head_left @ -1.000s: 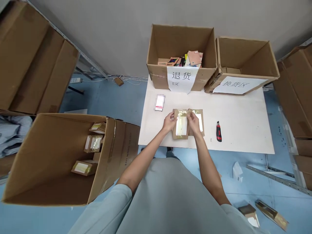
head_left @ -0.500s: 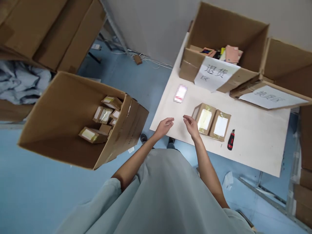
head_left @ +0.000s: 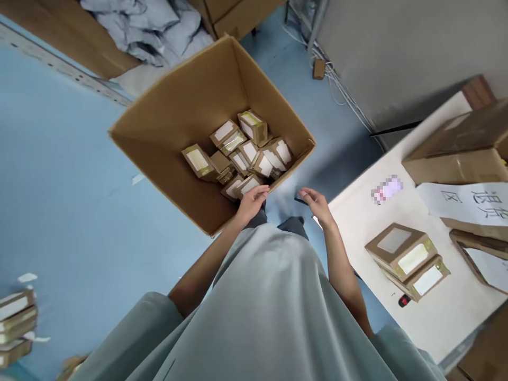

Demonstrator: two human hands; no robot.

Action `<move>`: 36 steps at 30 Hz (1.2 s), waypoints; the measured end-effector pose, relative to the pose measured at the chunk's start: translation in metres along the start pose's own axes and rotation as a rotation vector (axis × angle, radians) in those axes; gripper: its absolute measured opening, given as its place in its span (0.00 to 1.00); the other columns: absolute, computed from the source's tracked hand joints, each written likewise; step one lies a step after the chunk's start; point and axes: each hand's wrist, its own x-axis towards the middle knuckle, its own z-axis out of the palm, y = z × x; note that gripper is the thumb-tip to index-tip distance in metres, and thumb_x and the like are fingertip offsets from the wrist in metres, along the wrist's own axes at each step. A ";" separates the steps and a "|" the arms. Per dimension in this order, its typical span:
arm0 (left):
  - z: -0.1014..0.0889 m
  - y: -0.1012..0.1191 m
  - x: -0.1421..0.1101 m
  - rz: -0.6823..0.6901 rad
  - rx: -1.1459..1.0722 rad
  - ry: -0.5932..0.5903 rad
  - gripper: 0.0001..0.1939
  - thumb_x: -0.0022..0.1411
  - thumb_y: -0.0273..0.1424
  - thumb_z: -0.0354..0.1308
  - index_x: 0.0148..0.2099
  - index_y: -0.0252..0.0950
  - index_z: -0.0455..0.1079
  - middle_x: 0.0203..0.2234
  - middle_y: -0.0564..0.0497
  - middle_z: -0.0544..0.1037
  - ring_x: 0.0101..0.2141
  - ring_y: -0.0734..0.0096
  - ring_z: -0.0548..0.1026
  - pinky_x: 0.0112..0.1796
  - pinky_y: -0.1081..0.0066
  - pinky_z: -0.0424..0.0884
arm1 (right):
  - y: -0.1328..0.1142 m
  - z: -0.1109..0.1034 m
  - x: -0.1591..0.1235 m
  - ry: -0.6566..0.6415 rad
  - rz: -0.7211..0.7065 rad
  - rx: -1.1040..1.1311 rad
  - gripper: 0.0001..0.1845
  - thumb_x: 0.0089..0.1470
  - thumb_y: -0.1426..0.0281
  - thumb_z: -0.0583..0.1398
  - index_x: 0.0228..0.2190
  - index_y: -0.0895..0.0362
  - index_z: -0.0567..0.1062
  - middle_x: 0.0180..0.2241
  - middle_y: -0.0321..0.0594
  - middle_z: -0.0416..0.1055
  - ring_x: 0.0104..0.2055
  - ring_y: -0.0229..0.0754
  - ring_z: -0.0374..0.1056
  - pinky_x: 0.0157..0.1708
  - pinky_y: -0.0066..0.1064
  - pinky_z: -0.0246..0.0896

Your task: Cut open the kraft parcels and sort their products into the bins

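Note:
A big open cardboard box (head_left: 174, 100) stands on the blue floor and holds several small brown parcels (head_left: 242, 153) with white labels. My left hand (head_left: 251, 201) reaches over the box's near rim, fingers loosely curled and empty, just short of the closest parcel. Beside it to the right, my right hand (head_left: 315, 203) hovers above the floor between the box and the white table (head_left: 448, 312), fingers apart and holding nothing. Two small taped parcels (head_left: 408, 259) lie side by side on the table.
A red utility knife (head_left: 404, 300) shows at the parcels' near side. Labelled cardboard boxes (head_left: 456, 159) stand at the table's far end. A blurred card (head_left: 387, 189) lies on the table. Grey bags (head_left: 159, 26) are heaped behind the box. More small parcels (head_left: 16, 323) are stacked at lower left.
Both hands let go of the parcels on the table and swung left to the floor box. The view turned left, so the box now fills the centre.

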 end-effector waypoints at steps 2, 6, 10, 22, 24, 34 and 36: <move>-0.040 0.000 0.008 -0.042 -0.009 0.070 0.13 0.64 0.38 0.72 0.48 0.38 0.84 0.53 0.42 0.89 0.57 0.52 0.84 0.68 0.51 0.75 | -0.017 0.032 0.026 -0.056 -0.010 -0.030 0.35 0.58 0.39 0.68 0.51 0.54 0.86 0.54 0.50 0.87 0.60 0.59 0.82 0.68 0.55 0.73; -0.100 -0.005 0.027 -0.146 -0.006 0.197 0.11 0.62 0.37 0.74 0.45 0.39 0.85 0.50 0.44 0.89 0.55 0.54 0.84 0.67 0.54 0.75 | -0.042 0.076 0.067 -0.143 -0.024 -0.071 0.32 0.62 0.43 0.68 0.53 0.55 0.86 0.55 0.50 0.87 0.62 0.58 0.81 0.69 0.52 0.72; -0.119 -0.020 0.060 -0.240 -0.042 0.232 0.13 0.61 0.36 0.75 0.46 0.37 0.84 0.46 0.44 0.88 0.52 0.55 0.85 0.65 0.54 0.75 | -0.053 0.098 0.108 -0.185 0.025 -0.158 0.29 0.64 0.47 0.69 0.54 0.55 0.85 0.58 0.49 0.86 0.63 0.57 0.81 0.70 0.51 0.71; -0.031 -0.055 0.238 -0.272 0.164 0.092 0.16 0.69 0.28 0.67 0.57 0.35 0.82 0.54 0.41 0.87 0.52 0.58 0.86 0.63 0.59 0.78 | -0.024 0.108 0.282 -0.137 0.168 -0.507 0.21 0.68 0.63 0.61 0.55 0.60 0.85 0.51 0.48 0.88 0.57 0.53 0.83 0.62 0.44 0.75; -0.014 -0.060 0.280 -0.245 0.291 0.053 0.19 0.71 0.29 0.67 0.62 0.35 0.81 0.60 0.41 0.85 0.52 0.57 0.86 0.62 0.60 0.78 | -0.013 0.105 0.304 -0.119 0.216 -0.579 0.20 0.69 0.65 0.60 0.54 0.59 0.85 0.51 0.48 0.88 0.57 0.53 0.83 0.62 0.43 0.75; 0.044 -0.132 0.404 -0.224 0.530 0.120 0.18 0.76 0.36 0.67 0.63 0.37 0.82 0.64 0.35 0.82 0.63 0.39 0.79 0.65 0.50 0.70 | 0.039 0.109 0.390 -0.112 0.302 -0.808 0.17 0.71 0.65 0.64 0.57 0.56 0.83 0.54 0.53 0.87 0.61 0.58 0.82 0.66 0.47 0.73; 0.040 -0.148 0.398 -0.184 0.460 0.146 0.19 0.76 0.40 0.67 0.63 0.39 0.83 0.66 0.37 0.80 0.61 0.40 0.79 0.65 0.50 0.70 | 0.044 0.118 0.409 -0.112 0.270 -0.864 0.20 0.72 0.66 0.62 0.60 0.58 0.81 0.57 0.57 0.84 0.63 0.61 0.81 0.67 0.51 0.72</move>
